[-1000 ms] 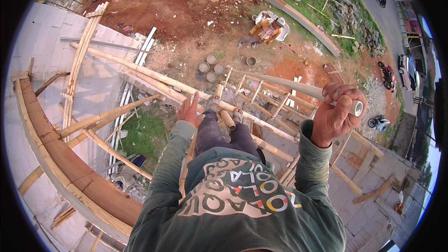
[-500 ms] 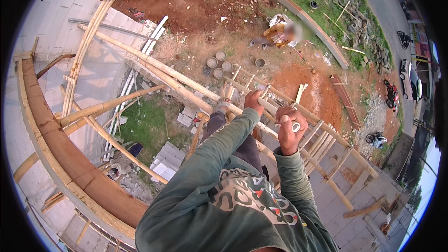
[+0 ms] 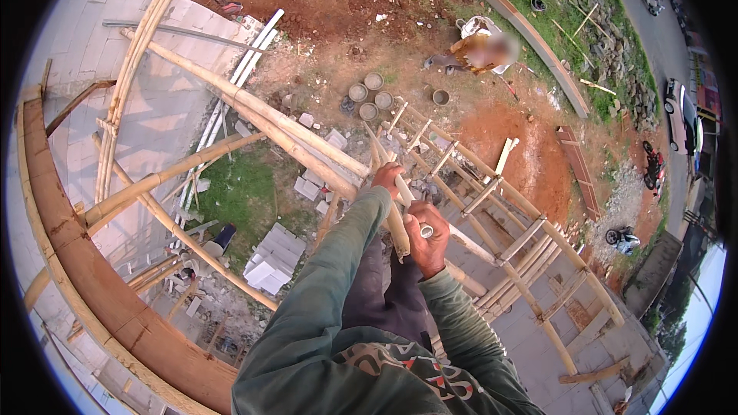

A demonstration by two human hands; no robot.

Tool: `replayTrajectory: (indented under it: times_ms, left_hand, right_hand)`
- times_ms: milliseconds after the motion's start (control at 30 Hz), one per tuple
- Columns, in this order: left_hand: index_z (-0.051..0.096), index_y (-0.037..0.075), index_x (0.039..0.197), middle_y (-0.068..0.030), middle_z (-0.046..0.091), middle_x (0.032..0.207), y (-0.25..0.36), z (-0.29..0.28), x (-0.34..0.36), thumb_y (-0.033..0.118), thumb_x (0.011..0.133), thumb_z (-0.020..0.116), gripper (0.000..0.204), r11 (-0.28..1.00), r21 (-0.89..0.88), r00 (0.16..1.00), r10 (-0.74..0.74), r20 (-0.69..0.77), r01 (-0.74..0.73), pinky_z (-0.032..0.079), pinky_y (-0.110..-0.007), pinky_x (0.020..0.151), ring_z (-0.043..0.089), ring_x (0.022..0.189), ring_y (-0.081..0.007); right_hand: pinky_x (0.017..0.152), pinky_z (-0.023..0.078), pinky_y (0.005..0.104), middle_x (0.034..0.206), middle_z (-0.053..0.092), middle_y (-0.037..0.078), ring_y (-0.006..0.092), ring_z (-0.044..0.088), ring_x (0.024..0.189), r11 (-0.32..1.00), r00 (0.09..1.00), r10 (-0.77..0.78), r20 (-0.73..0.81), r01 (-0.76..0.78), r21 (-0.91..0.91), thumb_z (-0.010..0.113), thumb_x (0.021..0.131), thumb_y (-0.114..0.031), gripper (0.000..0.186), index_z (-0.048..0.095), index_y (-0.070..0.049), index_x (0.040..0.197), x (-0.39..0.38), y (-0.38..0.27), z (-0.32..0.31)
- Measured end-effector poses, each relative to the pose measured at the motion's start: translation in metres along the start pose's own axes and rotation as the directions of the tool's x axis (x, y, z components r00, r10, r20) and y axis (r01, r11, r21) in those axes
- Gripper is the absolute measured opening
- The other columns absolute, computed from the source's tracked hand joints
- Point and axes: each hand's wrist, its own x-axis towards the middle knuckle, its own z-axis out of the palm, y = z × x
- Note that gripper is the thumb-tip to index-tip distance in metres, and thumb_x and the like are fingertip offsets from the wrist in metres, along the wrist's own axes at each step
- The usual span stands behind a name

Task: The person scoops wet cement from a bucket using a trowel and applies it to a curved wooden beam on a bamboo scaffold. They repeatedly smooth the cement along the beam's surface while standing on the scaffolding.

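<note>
Both of my hands are closed round a pale, hollow pole whose round open end shows at my right fist. My left hand grips it farther out, beside the end of a thick bamboo pole. Nearer my body, my right hand wraps the pole just by its open end. Where the far end of the pole goes is hard to make out. Long bamboo poles run from the upper left toward my left hand. My legs show below, among the bamboo.
A bamboo ladder-like frame extends right. To the left stand a curved brown beam and a pale block wall. Far below are white blocks, round buckets and a bent-over person.
My hands and the pale pole have moved left and closer to my body in the picture. The view has shifted, showing more of the ladder-like frame. Both hands keep their grip.
</note>
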Motion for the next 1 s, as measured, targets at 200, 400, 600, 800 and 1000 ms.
replayTrajectory:
  times_ms: [200, 400, 600, 800, 1000]
  left_hand:
    - [0.065, 0.002, 0.085, -0.0143, 0.06, 0.095, -0.038, 0.004, 0.021, 0.013, 0.07, 0.076, 0.022, 0.999, 0.03, 0.999, 0.04, 0.007, -0.04, 0.048, -0.042, 0.08, 0.059, 0.092, -0.0348]
    - [0.064, 0.002, 0.085, -0.0143, 0.06, 0.095, -0.061, 0.004, 0.039, 0.018, 0.072, 0.074, 0.023, 0.997, 0.069, 0.995, 0.031, 0.092, -0.038, 0.047, -0.043, 0.081, 0.058, 0.091, -0.0357]
    - [0.065, 0.002, 0.089, -0.0147, 0.06, 0.104, -0.082, 0.009, 0.051, 0.017, 0.073, 0.073, 0.024, 0.998, 0.07, 0.995, -0.008, 0.096, 0.001, 0.047, -0.042, 0.085, 0.058, 0.096, -0.034]
    - [0.066, 0.005, 0.091, -0.0138, 0.061, 0.113, -0.086, 0.008, 0.05, 0.022, 0.072, 0.074, 0.026, 0.991, 0.132, 0.991, -0.04, 0.128, 0.023, 0.045, -0.041, 0.093, 0.056, 0.106, -0.0338]
    - [0.06, 0.003, 0.082, -0.0142, 0.062, 0.1, -0.048, -0.008, 0.041, 0.021, 0.074, 0.072, 0.023, 0.987, -0.026, 0.977, 0.16, 0.138, -0.158, 0.045, -0.044, 0.088, 0.057, 0.098, -0.036]
  right_hand:
    - [0.084, 0.047, 0.0358, 0.074, 0.059, 0.007, 0.023, 0.06, 0.075, 0.999, 0.999, 0.032, -0.021, -0.032, -0.029, 0.068, 0.08, -0.003, 0.016, 0.056, 0.001, 0.07, 0.013, 0.033, 0.021]
    - [0.089, 0.046, 0.0383, 0.078, 0.061, 0.007, 0.0229, 0.06, 0.079, 0.997, 0.998, 0.06, -0.013, -0.061, -0.047, 0.068, 0.08, -0.003, 0.014, 0.057, 0.0, 0.071, 0.024, 0.064, 0.031]
    - [0.084, 0.044, 0.0346, 0.081, 0.062, 0.007, 0.0224, 0.06, 0.087, 0.992, 0.995, 0.099, -0.001, -0.099, -0.078, 0.066, 0.081, -0.002, 0.011, 0.058, -0.001, 0.074, 0.03, 0.096, 0.041]
    - [0.084, 0.044, 0.0379, 0.081, 0.061, 0.008, 0.0227, 0.059, 0.083, 0.994, 0.999, 0.046, 0.01, -0.045, -0.103, 0.062, 0.081, 0.0, 0.01, 0.055, -0.001, 0.074, 0.026, 0.094, 0.041]
    - [0.077, 0.048, 0.0351, 0.073, 0.058, 0.009, 0.0209, 0.057, 0.07, 0.996, 0.998, -0.065, -0.01, 0.064, -0.061, 0.064, 0.082, -0.002, 0.018, 0.051, 0.0, 0.069, 0.021, 0.044, 0.026]
